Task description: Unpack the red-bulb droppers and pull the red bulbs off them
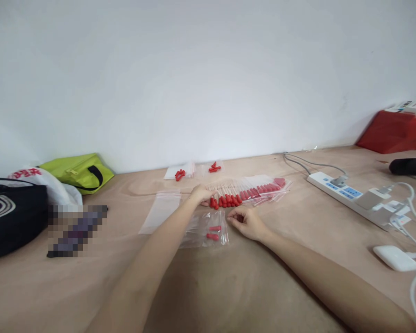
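A row of clear droppers with red rubber bulbs (244, 193) lies on the wooden table (229, 286). My left hand (201, 194) reaches the left end of that row, its fingers curled at the nearest bulbs. My right hand (247, 223) rests just below the row, fingers pinched together at the mouth of a clear zip bag (208, 230) that has two red-bulbed droppers inside. An empty clear zip bag (161, 210) lies to the left of my left arm. Two small filled bags (194, 172) sit farther back by the wall.
On the left stand a black bag (10, 217), a white plastic bag (52, 187) and a lime green pouch (79, 172). At right are a white power strip with plugs (353, 196), cables, a white charger (395, 257), a red box (395, 132) and a black object (411, 166).
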`<state>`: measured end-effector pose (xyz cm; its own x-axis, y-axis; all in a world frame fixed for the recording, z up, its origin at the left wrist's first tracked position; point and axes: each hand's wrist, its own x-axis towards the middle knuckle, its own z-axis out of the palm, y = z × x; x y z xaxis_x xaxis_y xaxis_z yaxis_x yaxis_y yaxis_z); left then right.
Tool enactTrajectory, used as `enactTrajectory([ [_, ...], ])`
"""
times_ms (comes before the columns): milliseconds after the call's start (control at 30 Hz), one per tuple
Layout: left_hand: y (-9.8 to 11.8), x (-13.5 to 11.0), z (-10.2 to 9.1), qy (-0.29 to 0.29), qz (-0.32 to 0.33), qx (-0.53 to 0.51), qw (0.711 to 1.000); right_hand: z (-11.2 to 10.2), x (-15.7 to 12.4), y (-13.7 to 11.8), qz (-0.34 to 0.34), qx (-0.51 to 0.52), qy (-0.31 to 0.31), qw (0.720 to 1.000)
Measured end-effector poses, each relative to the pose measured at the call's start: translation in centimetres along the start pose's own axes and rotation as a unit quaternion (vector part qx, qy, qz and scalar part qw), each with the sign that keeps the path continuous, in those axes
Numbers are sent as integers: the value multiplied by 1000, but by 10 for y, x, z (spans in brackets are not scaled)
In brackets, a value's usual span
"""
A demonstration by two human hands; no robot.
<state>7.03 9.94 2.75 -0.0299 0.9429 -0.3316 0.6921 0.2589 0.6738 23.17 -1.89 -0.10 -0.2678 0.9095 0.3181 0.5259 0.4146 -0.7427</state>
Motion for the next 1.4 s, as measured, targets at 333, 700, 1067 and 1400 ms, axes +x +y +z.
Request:
enactTrajectory([
  [333, -23, -50, -23, 80, 185, 65, 977, 2, -1, 6, 13, 26, -42, 999],
  [700, -90, -124, -26, -20, 412, 138, 900, 2, 2, -2, -35, 12, -95, 995],
  [1067, -83, -120, -16, 24, 362, 123, 924, 12, 6, -17, -31, -41, -100, 994],
  [1400, -87, -123, -22, -41, 383, 212, 898, 13, 9, -22, -28, -53, -87, 994],
])
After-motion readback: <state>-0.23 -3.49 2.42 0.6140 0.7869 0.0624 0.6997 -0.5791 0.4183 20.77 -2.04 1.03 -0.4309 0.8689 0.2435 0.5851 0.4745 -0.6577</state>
